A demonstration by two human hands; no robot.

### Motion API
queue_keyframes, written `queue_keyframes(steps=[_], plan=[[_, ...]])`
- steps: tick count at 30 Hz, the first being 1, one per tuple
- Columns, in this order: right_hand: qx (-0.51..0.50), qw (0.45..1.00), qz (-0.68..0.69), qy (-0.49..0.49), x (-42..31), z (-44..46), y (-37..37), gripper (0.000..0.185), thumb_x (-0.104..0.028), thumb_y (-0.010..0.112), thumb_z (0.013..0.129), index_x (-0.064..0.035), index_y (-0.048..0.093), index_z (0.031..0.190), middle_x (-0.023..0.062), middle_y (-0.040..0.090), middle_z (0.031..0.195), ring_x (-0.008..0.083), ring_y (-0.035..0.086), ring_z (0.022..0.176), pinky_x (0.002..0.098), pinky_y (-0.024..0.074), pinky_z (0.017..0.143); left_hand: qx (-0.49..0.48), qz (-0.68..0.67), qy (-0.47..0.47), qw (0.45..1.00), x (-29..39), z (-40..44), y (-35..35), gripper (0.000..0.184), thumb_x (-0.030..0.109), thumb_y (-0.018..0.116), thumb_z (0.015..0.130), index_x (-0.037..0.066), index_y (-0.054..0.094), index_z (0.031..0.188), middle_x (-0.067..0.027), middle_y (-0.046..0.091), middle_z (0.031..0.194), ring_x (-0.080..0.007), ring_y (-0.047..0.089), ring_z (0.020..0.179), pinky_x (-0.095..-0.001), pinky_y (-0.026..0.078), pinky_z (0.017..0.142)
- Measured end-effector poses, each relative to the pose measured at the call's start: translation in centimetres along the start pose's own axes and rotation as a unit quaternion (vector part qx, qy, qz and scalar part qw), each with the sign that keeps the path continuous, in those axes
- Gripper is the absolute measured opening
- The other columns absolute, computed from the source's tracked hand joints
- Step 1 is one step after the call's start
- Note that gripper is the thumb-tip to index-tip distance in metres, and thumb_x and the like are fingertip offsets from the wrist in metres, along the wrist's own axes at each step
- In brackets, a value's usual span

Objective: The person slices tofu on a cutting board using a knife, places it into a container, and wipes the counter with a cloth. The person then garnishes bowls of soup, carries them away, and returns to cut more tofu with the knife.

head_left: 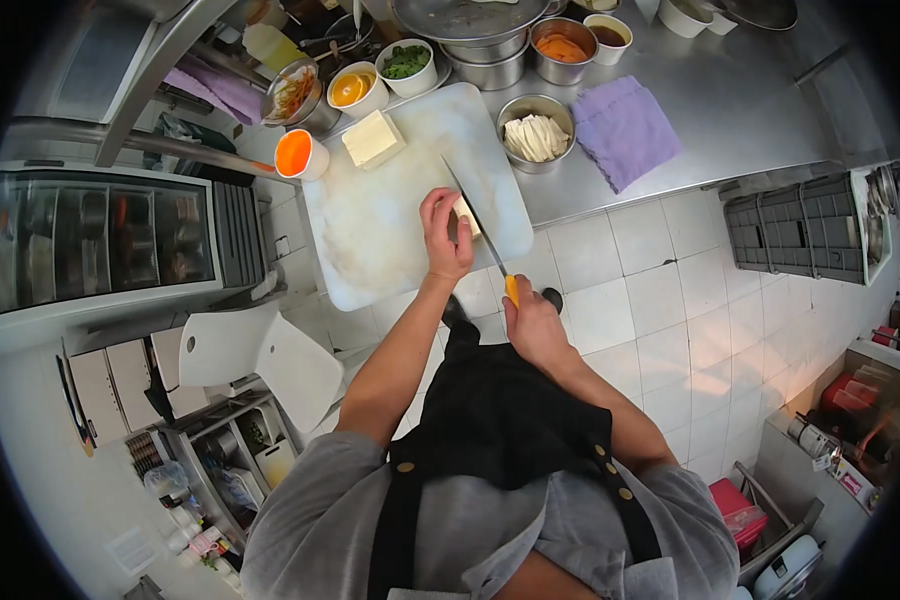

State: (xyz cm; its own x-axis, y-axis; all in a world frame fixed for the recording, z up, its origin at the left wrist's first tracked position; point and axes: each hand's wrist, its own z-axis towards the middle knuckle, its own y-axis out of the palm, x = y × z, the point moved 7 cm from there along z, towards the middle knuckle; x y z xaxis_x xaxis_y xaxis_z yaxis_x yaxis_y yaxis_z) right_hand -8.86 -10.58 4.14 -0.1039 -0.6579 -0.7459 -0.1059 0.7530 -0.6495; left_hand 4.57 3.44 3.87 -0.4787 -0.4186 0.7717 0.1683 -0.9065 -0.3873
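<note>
My right hand [538, 325] is wrapped round the yellow handle of a long knife [479, 218], whose blade points away from me over the white cutting board [370, 270]. Under the fingers of my left hand [448, 238] is a small pale block [467, 215], which looks like tofu, held against the board. The blade lies along the block's right side; I cannot tell whether it is cutting in. A larger block of the same pale stuff [374, 139] rests at the board's far left. Beyond the board's right edge, a steel bowl [536, 103] holds pale slices.
A folded purple cloth [625, 132] lies on the steel counter [730, 130]. Along the board's far edge stand a cup of orange liquid [301, 155], a tub of orange slices [356, 89] and a tub of chopped greens [407, 64]. A white chair [260, 355] stands at left.
</note>
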Motion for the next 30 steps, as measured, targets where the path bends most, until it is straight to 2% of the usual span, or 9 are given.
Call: queue_keyframes(steps=[3,6,10,13,15,18,22,30], plan=[[0.019,1.0,0.022,0.005,-0.1,-0.2,-0.9,0.044,-0.017,0.057,0.093,0.0062,0.04,0.126,0.0291,0.063,0.081,0.0457,0.065,0.071,0.052,0.0535,0.064,-0.012,0.003,-0.005,1.0,0.0,0.0,-0.1,0.037,0.004,0.053,0.083,0.0,0.059,0.119,-0.0183,0.05,0.125,-0.0336,0.05,0.113,-0.0399,0.044,0.096],[0.012,1.0,-0.001,0.008,-0.3,-0.2,-1.4,0.044,-0.017,0.057,0.094,0.0059,0.04,0.127,0.0294,0.063,0.081,0.0464,0.065,0.073,0.0527,0.0533,0.065,-0.005,0.018,0.022,1.0,0.6,0.2,-0.2,0.037,0.004,0.053,0.083,0.0,0.059,0.119,-0.0184,0.05,0.124,-0.0331,0.05,0.112,-0.0399,0.044,0.095],[-0.014,1.0,-0.024,0.014,0.0,-0.2,-0.1,0.044,-0.017,0.056,0.094,0.0048,0.039,0.129,0.0293,0.064,0.082,0.0465,0.065,0.073,0.0533,0.0531,0.066,-0.01,0.016,0.012,1.0,0.5,0.1,-0.3,0.037,0.005,0.054,0.082,0.0,0.059,0.119,-0.0186,0.05,0.124,-0.0331,0.05,0.111,-0.0399,0.044,0.095],[-0.003,1.0,-0.003,0.007,-0.1,-0.3,-0.4,0.044,-0.016,0.057,0.093,0.0042,0.041,0.129,0.0296,0.064,0.082,0.0468,0.064,0.074,0.0536,0.0528,0.066,-0.004,0.02,0.024,1.0,0.6,0.1,-0.3,0.038,0.004,0.054,0.082,0.0,0.058,0.119,-0.0188,0.05,0.124,-0.0335,0.049,0.111,-0.04,0.043,0.096],[0.046,0.998,0.048,-0.011,-0.7,-0.7,-1.8,0.042,-0.014,0.057,0.093,0.0054,0.043,0.127,0.0308,0.064,0.083,0.0481,0.064,0.075,0.0539,0.0518,0.066,0.007,0.028,0.018,0.999,0.5,-0.1,-0.4,0.039,0.004,0.055,0.082,0.0,0.058,0.12,-0.0189,0.05,0.124,-0.034,0.049,0.112,-0.0402,0.043,0.096],[0.038,0.997,0.074,-0.002,-2.0,-1.1,-3.5,0.039,-0.013,0.058,0.094,0.0064,0.044,0.125,0.0319,0.063,0.082,0.0495,0.062,0.076,0.0543,0.0507,0.066,0.009,0.011,0.01,1.0,0.4,-0.2,-0.4,0.039,0.003,0.055,0.081,-0.001,0.057,0.12,-0.0188,0.049,0.123,-0.0346,0.048,0.113,-0.0405,0.042,0.097],[0.018,0.997,0.071,-0.001,-2.7,-1.4,-3.8,0.039,-0.012,0.058,0.094,0.0065,0.044,0.125,0.0322,0.062,0.082,0.0498,0.062,0.076,0.0545,0.0502,0.065,0.005,0.013,-0.004,1.0,0.4,-0.1,-0.6,0.04,0.003,0.055,0.081,-0.001,0.056,0.121,-0.0187,0.049,0.123,-0.0352,0.048,0.113,-0.0411,0.042,0.098],[0.018,0.999,0.029,-0.015,-3.2,-1.5,-3.4,0.039,-0.01,0.057,0.093,0.0071,0.043,0.125,0.0326,0.063,0.085,0.0509,0.062,0.078,0.0543,0.0518,0.067,0.01,0.028,0.033,0.999,0.7,0.0,-0.7,0.043,0.001,0.055,0.079,-0.002,0.055,0.122,-0.0193,0.05,0.122,-0.0368,0.049,0.111,-0.0427,0.041,0.098]])
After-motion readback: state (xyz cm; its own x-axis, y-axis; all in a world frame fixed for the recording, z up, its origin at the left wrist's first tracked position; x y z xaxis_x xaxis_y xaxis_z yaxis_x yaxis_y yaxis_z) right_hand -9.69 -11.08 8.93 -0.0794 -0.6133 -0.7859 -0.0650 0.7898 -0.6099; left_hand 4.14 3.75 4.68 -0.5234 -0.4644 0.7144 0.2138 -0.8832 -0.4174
